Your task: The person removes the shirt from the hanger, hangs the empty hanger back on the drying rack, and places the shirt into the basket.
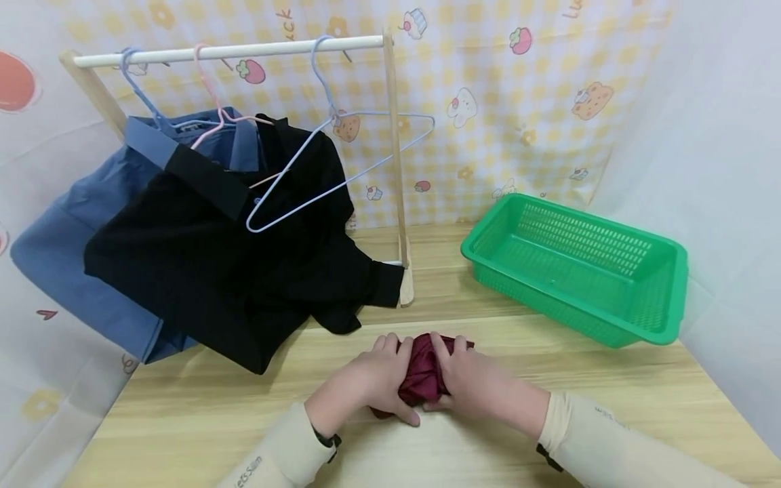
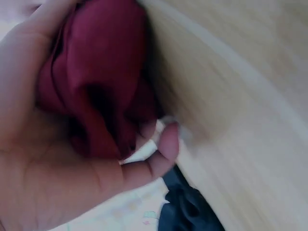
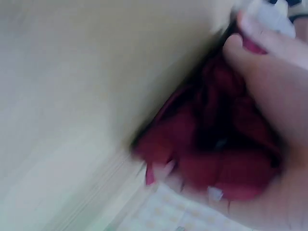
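Note:
A crumpled dark red cloth (image 1: 424,371), bunched into a small bundle, sits low over the wooden table between both hands. My left hand (image 1: 379,377) grips its left side, fingers on the far side and thumb at the near edge. From the right, my right hand (image 1: 472,381) holds the bundle with its fingers over the top and thumb near the front. In the left wrist view, folds of the cloth (image 2: 106,72) fill the palm. The right wrist view, blurred, has the cloth (image 3: 211,130) tucked between thumb and fingers.
Behind on the left stands a rack (image 1: 244,51) with a blue garment (image 1: 91,230) and a black garment (image 1: 213,251) on hangers. A bare blue hanger (image 1: 344,183) hangs at its right end. A green basket (image 1: 555,298) stands at the back right of the wooden table (image 1: 610,407).

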Demonstrator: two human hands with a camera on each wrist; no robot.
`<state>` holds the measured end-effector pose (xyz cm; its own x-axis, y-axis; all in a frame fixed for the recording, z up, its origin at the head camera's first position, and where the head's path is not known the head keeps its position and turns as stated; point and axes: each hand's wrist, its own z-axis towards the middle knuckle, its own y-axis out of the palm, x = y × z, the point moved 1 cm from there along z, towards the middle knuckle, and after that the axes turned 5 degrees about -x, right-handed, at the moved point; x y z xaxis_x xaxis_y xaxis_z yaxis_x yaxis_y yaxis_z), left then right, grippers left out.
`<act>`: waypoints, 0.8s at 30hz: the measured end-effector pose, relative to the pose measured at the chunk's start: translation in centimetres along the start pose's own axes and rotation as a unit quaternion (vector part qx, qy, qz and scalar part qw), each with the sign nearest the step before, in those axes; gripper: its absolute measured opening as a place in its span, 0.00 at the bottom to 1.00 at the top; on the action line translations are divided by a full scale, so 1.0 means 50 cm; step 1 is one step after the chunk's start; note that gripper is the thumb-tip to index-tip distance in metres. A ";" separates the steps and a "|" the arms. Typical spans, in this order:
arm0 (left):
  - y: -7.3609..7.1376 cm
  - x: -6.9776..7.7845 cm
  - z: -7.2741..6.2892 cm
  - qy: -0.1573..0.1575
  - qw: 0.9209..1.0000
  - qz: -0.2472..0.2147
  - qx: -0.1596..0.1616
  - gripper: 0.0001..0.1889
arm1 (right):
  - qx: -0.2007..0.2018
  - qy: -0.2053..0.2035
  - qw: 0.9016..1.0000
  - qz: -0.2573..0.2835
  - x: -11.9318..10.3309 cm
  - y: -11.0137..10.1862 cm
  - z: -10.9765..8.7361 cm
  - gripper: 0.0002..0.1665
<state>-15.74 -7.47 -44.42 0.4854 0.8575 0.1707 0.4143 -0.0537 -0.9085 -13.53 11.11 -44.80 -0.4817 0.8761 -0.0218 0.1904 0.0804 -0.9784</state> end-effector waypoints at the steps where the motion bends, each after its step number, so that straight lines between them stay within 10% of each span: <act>1: 0.001 -0.005 0.000 0.003 1.000 -0.011 -0.001 0.64 | -0.002 -0.002 1.000 0.012 0.004 -0.001 0.002 0.72; 13: -0.003 -0.013 0.000 0.015 1.000 0.012 -0.001 0.45 | -0.024 -0.046 0.998 0.046 0.033 -0.006 0.012 0.34; 24: -0.035 0.014 0.010 0.044 0.997 0.064 -0.013 0.29 | -0.013 -0.009 0.999 0.038 0.057 -0.038 -0.023 0.28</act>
<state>-16.49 -6.54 -42.90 0.6012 0.7942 0.0884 0.3638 -0.1735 -0.9152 -14.27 14.00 -42.75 -0.4807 0.8711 -0.1003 0.2494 0.0261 -0.9680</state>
